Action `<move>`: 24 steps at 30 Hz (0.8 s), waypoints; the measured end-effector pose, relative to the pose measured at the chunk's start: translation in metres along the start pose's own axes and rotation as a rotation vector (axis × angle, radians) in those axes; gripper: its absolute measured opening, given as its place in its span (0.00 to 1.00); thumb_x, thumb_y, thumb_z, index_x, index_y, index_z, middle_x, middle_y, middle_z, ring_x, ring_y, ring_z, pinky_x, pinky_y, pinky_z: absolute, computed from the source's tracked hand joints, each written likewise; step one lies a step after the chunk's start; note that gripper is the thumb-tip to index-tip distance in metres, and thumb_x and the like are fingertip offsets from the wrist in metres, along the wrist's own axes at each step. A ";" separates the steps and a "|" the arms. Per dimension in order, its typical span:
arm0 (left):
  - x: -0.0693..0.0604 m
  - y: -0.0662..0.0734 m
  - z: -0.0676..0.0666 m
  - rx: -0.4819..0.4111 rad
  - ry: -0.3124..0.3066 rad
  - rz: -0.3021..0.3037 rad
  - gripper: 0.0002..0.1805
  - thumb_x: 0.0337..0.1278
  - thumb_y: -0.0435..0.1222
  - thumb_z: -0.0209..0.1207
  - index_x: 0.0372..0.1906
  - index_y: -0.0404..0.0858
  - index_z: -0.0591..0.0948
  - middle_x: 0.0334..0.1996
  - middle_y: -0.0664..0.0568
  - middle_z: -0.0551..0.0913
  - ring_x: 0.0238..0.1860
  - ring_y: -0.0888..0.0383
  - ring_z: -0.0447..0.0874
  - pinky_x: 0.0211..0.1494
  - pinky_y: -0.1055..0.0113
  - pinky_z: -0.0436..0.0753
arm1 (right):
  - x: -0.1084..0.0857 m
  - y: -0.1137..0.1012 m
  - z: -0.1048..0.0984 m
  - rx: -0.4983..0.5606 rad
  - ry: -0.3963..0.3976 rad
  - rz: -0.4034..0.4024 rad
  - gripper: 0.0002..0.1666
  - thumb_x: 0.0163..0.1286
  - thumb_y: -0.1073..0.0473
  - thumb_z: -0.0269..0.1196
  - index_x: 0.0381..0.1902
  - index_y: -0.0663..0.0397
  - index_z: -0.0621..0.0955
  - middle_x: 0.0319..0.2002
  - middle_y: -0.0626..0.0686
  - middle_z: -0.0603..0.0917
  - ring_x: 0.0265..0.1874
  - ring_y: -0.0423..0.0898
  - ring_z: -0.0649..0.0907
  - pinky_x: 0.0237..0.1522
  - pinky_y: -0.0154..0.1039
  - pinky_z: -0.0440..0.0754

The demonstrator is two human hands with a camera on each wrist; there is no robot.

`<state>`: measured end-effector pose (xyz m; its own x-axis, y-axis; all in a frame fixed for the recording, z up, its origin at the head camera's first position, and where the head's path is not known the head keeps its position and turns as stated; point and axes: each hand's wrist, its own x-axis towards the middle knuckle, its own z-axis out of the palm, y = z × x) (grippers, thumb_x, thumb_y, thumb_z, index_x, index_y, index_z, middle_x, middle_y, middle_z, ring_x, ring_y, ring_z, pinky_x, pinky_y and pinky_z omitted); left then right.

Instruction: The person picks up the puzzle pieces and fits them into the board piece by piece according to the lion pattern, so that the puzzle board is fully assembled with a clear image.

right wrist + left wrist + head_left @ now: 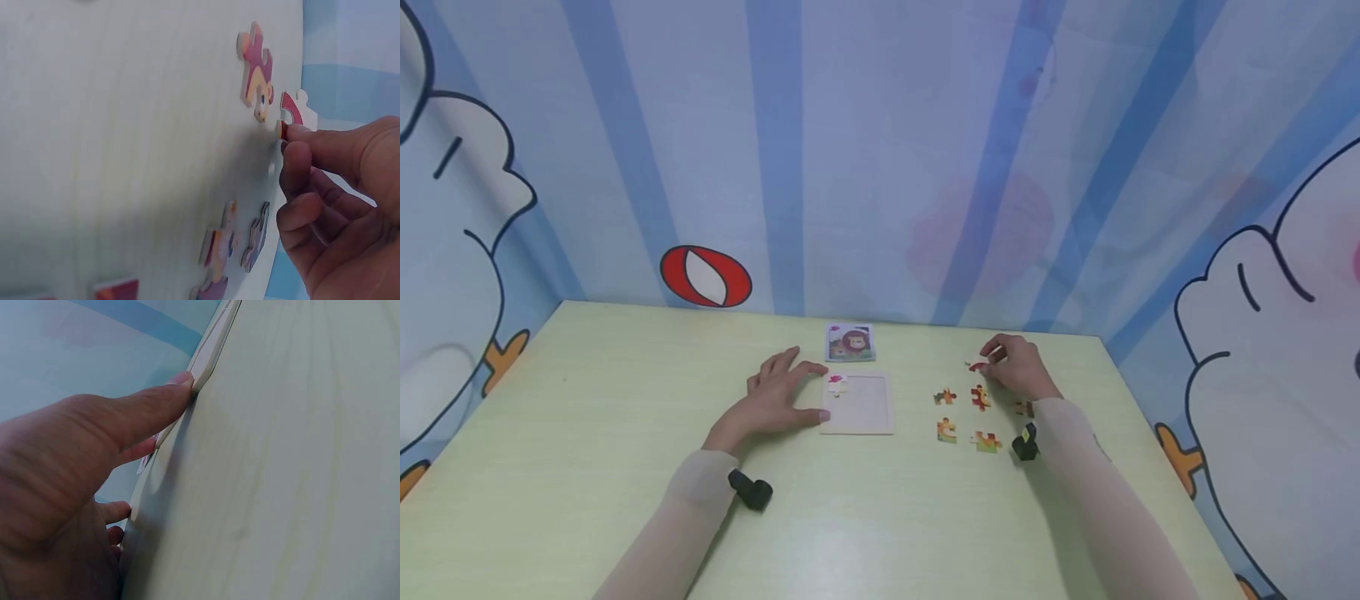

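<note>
A square puzzle board [868,406] with a raised rim lies mid-table, one pink-and-white piece [837,384] set in its upper left corner. My left hand [772,398] rests at its left side, thumb and index finger spread apart and touching the edge. In the left wrist view the thumb [165,400] presses the board's rim. To the right, my right hand [1018,369] pinches a red-and-white puzzle piece [292,107] between thumb and index finger, close to the tabletop. Several loose pieces lie beside that hand, among them a red-and-yellow one [981,397] and a green-and-orange one [987,442].
Behind the board lies a square lion picture [850,343]. A striped blue curtain [865,167] with cartoon figures stands along the table's back edge. Small black cameras [752,490] are worn at both wrists, and one loose piece [1024,408] is partly beneath the right forearm.
</note>
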<state>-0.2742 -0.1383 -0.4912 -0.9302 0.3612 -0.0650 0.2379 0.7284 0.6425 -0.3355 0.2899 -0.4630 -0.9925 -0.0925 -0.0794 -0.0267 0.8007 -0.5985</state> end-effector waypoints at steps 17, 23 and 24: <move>-0.001 0.002 -0.001 0.012 -0.004 -0.003 0.40 0.61 0.53 0.73 0.76 0.52 0.72 0.88 0.35 0.45 0.87 0.30 0.38 0.81 0.23 0.46 | -0.009 -0.033 0.018 0.148 -0.002 -0.070 0.16 0.75 0.57 0.71 0.57 0.55 0.90 0.43 0.61 0.94 0.27 0.50 0.88 0.32 0.40 0.83; -0.003 0.004 -0.002 0.011 0.001 0.000 0.40 0.61 0.52 0.73 0.76 0.52 0.73 0.88 0.35 0.45 0.87 0.29 0.38 0.81 0.23 0.46 | -0.011 -0.046 0.027 0.186 -0.043 -0.091 0.17 0.75 0.54 0.72 0.58 0.51 0.90 0.40 0.59 0.95 0.25 0.52 0.88 0.28 0.40 0.80; -0.003 0.004 -0.002 0.012 0.000 0.000 0.40 0.61 0.52 0.73 0.76 0.51 0.73 0.88 0.35 0.45 0.87 0.29 0.38 0.81 0.22 0.46 | -0.012 -0.048 0.028 0.205 -0.052 -0.093 0.17 0.74 0.54 0.72 0.58 0.50 0.90 0.39 0.59 0.95 0.25 0.53 0.89 0.28 0.41 0.80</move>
<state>-0.2714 -0.1382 -0.4869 -0.9303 0.3611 -0.0645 0.2415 0.7354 0.6331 -0.3195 0.2361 -0.4553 -0.9793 -0.1950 -0.0541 -0.0880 0.6509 -0.7541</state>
